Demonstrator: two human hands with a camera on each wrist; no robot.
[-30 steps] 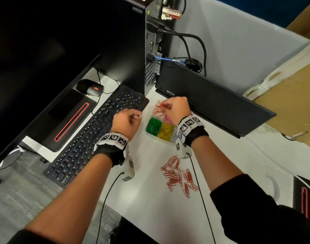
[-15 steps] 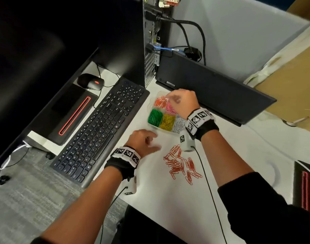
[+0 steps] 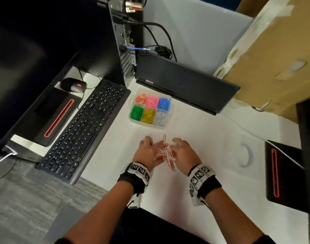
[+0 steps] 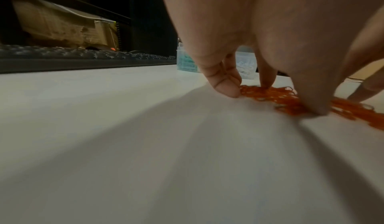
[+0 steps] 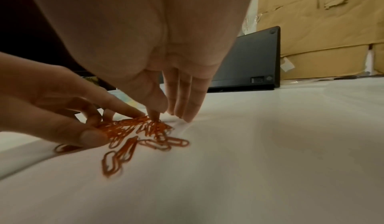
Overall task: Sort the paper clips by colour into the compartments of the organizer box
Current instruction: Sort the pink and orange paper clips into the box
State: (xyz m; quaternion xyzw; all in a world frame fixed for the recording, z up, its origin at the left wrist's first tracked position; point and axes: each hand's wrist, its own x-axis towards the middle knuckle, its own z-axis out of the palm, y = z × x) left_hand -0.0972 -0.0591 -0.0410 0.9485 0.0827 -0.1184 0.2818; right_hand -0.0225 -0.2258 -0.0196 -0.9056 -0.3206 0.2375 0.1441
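1 organizer box (image 3: 169, 115) w/ 6 compartments, each w/ its own colour: orange, pink, blue at the back, green, yellow, white in front. 1 loose pile of orange clips (image 3: 164, 153) on the white table (image 3: 212, 138), near side of the box; too many and too tangled to count.

Left hand (image 3: 148, 152) and right hand (image 3: 183, 152) flank the pile, fingers spread, tips on the clips and table; no clip pinched.

Right wrist view shows single clips (image 5: 124, 152) strayed from the heap and the other hand's fingertips (image 5: 91, 137) on them; left wrist view only a blur of orange.

0.5 s ago the right hand was over the box; now both are down at the pile.
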